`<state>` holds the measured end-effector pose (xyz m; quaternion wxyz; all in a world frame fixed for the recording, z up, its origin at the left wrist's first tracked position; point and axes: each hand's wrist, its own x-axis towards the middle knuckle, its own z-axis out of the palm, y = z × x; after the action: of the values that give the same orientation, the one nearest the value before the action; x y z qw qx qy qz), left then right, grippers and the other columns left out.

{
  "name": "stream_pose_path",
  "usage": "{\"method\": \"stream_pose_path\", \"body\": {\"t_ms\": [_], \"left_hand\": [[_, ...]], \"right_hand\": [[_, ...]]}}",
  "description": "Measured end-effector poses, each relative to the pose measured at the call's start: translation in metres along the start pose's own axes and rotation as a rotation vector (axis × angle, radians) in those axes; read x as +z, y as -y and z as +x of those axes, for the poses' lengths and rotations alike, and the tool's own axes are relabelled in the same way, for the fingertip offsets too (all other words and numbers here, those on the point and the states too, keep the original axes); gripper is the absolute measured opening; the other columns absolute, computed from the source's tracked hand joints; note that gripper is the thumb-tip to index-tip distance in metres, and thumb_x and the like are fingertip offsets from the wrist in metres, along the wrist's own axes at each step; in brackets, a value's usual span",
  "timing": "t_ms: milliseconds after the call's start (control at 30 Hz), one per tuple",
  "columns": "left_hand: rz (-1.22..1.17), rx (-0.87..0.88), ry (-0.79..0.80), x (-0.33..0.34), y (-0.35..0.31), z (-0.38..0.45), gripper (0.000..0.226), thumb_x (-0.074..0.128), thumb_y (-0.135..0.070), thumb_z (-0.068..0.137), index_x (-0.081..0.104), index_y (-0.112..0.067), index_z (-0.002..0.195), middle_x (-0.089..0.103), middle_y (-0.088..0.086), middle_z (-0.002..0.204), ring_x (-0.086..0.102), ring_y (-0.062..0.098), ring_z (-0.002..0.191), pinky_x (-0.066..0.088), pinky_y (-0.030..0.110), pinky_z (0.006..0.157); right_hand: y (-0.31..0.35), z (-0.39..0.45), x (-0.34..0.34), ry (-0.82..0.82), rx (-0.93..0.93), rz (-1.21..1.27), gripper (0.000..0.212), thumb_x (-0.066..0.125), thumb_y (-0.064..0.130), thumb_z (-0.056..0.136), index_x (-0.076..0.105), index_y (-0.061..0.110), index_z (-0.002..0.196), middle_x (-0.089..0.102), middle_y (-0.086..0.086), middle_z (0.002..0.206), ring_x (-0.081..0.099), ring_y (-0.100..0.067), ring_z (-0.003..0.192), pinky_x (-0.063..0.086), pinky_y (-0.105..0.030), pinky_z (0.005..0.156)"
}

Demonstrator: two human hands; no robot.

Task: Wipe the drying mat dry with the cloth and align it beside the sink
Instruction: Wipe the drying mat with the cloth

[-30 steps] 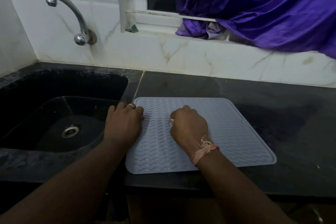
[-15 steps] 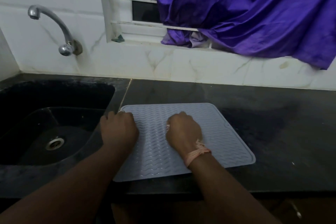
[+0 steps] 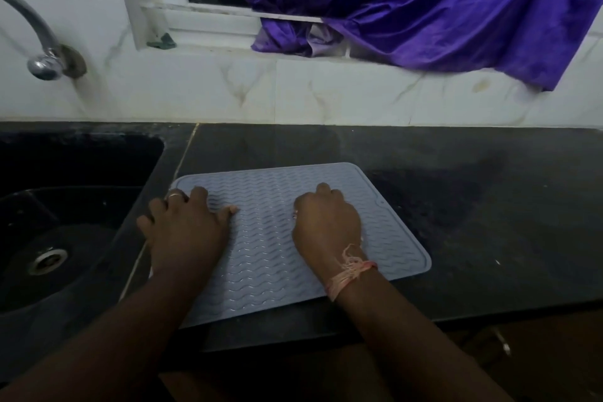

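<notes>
both hands (image 3: 187,227) (image 3: 328,222) curled, knuckles pressing ribbed grey mat (image 3: 270,258), gripping nothing.

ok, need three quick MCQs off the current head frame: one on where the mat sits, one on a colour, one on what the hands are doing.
1. Where is the drying mat?
A. inside the sink
B. on the counter right of the sink
C. hung on the tap

2. What colour is the fabric at the window?
A. purple
B. yellow
C. green

3. How do the hands meet the mat?
A. both lifted clear
B. only one touches
C. both rest on it

Answers:
1 B: it lies flat on the dark counter, its left edge near the sink.
2 A: the drape is plainly purple.
3 C: left hand and right hand both rest on the mat.
</notes>
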<state>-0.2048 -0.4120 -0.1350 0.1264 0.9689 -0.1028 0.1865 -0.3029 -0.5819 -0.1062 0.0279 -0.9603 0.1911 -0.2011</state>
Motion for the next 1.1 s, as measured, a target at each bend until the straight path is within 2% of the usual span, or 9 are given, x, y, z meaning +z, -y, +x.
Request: {"method": "stream_pose_path", "body": {"t_ms": [200, 300, 367, 500, 633, 767, 1100], "left_hand": [[-0.029, -0.024, -0.014, 0.002, 0.001, 0.000, 0.060, 0.046, -0.071, 0.090, 0.062, -0.022, 0.121, 0.060, 0.020, 0.124, 0.049, 0.042, 0.112, 0.035, 0.055, 0.093], [-0.015, -0.019, -0.008, 0.001, -0.001, 0.000, 0.058, 0.045, -0.069, 0.091, 0.062, -0.022, 0.120, 0.059, 0.020, 0.124, 0.048, 0.041, 0.111, 0.035, 0.054, 0.093], [-0.008, -0.010, -0.010, 0.001, -0.002, 0.000, 0.057, 0.044, -0.068, 0.092, 0.062, -0.022, 0.119, 0.058, 0.020, 0.124, 0.048, 0.041, 0.111, 0.034, 0.055, 0.093], [-0.001, -0.005, -0.002, 0.000, -0.002, 0.001, 0.055, 0.043, -0.067, 0.093, 0.062, -0.022, 0.119, 0.058, 0.020, 0.125, 0.047, 0.041, 0.113, 0.034, 0.055, 0.094], [0.004, -0.018, 0.003, 0.000, -0.001, -0.001, 0.055, 0.043, -0.067, 0.093, 0.063, -0.022, 0.118, 0.058, 0.020, 0.125, 0.047, 0.042, 0.112, 0.034, 0.057, 0.096], [-0.002, -0.031, -0.001, 0.000, -0.001, 0.000, 0.055, 0.044, -0.067, 0.092, 0.064, -0.024, 0.118, 0.058, 0.020, 0.124, 0.047, 0.043, 0.112, 0.034, 0.057, 0.096], [0.033, -0.037, 0.009, -0.001, -0.003, 0.000, 0.054, 0.044, -0.067, 0.092, 0.065, -0.024, 0.117, 0.059, 0.019, 0.121, 0.049, 0.043, 0.110, 0.034, 0.056, 0.096]], "right_hand": [[-0.062, 0.009, -0.007, -0.039, 0.132, -0.115, 0.019, 0.053, 0.012, 0.084, 0.070, 0.013, 0.094, 0.061, -0.009, 0.105, 0.059, -0.029, 0.092, 0.039, -0.031, 0.062], [-0.058, 0.009, -0.007, -0.037, 0.152, -0.107, 0.007, 0.057, 0.006, 0.078, 0.064, 0.007, 0.079, 0.061, -0.015, 0.095, 0.060, -0.035, 0.083, 0.036, -0.032, 0.057], [-0.043, 0.009, -0.009, -0.074, 0.148, -0.071, 0.007, 0.059, 0.003, 0.076, 0.059, 0.009, 0.072, 0.059, -0.013, 0.091, 0.060, -0.034, 0.080, 0.037, -0.032, 0.056], [0.009, -0.002, -0.007, -0.015, 0.099, 0.000, 0.008, 0.059, 0.009, 0.087, 0.065, 0.013, 0.089, 0.057, -0.008, 0.104, 0.057, -0.026, 0.093, 0.052, -0.036, 0.071], [0.032, -0.007, 0.003, -0.059, 0.011, 0.029, 0.010, 0.061, 0.006, 0.081, 0.067, 0.011, 0.087, 0.059, -0.011, 0.104, 0.057, -0.028, 0.093, 0.045, -0.035, 0.066], [-0.005, -0.002, -0.001, -0.018, 0.015, -0.044, 0.018, 0.056, 0.004, 0.083, 0.068, 0.011, 0.093, 0.059, -0.010, 0.109, 0.057, -0.027, 0.098, 0.042, -0.034, 0.069], [-0.096, 0.013, -0.009, 0.009, 0.242, -0.213, 0.018, 0.051, 0.012, 0.089, 0.066, 0.011, 0.098, 0.057, -0.011, 0.111, 0.056, -0.031, 0.101, 0.036, -0.035, 0.064]]}}
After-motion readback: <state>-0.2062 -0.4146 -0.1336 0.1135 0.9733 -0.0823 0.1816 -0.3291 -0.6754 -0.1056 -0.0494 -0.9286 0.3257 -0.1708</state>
